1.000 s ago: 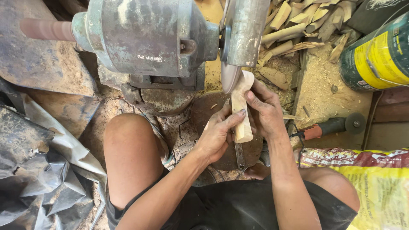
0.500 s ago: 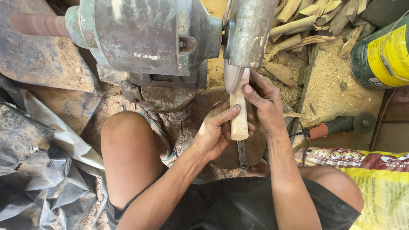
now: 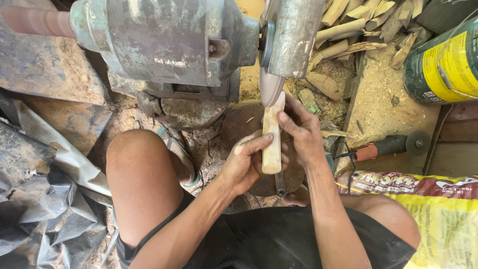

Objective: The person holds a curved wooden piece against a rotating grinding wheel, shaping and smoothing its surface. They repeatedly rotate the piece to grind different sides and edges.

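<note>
The left hand (image 3: pixel 244 167) grasps the lower half of a pale, narrow wooden piece (image 3: pixel 272 134); its fingers wrap the wood from the left and the index finger lies across the front face. The right hand (image 3: pixel 303 132) holds the same wood from the right side, a little higher, with the fingers curled over the upper part near the tip. So the wood sits between both palms, and only its bottom end and its top end stay free. Its long axis runs nearly straight away from the person, with a slight lean to the right at the top. The top end points up to the grey round grinding disc (image 3: pixel 271 84) and touches its lower edge. Both forearms come up from the bottom of the view and meet at the wood; the left wrist is bent inward. Behind the disc stands the heavy grey-green metal motor housing (image 3: pixel 164 40). To the right lies a small orange-handled tool (image 3: pixel 386 147) on sawdust, and further back a heap of light wooden offcuts (image 3: pixel 358 25).
</note>
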